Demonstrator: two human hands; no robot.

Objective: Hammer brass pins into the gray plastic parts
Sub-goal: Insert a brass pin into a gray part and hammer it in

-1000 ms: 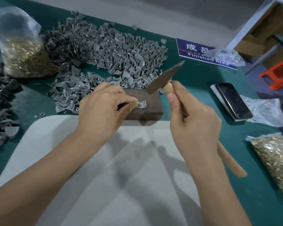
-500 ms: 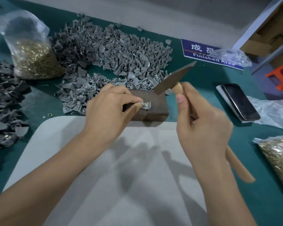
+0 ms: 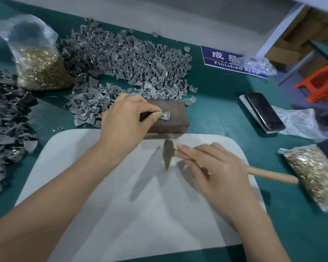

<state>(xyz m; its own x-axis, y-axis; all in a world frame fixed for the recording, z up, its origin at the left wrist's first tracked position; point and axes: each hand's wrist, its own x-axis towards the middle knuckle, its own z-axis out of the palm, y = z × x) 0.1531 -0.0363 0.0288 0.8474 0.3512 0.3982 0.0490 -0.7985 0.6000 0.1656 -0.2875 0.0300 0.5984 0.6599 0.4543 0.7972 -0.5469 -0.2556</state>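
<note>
Head cam: left hand (image 3: 127,118) pinches gray part (image 3: 165,115) w/ pin; right hand (image 3: 214,171) grips hammer (image 3: 169,154).

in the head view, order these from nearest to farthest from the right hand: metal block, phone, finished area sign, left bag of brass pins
From the right hand, low and right on the white mat:
1. metal block, just above it, centre.
2. phone, up and to the right.
3. finished area sign, far edge, right of centre.
4. left bag of brass pins, far left.
</note>
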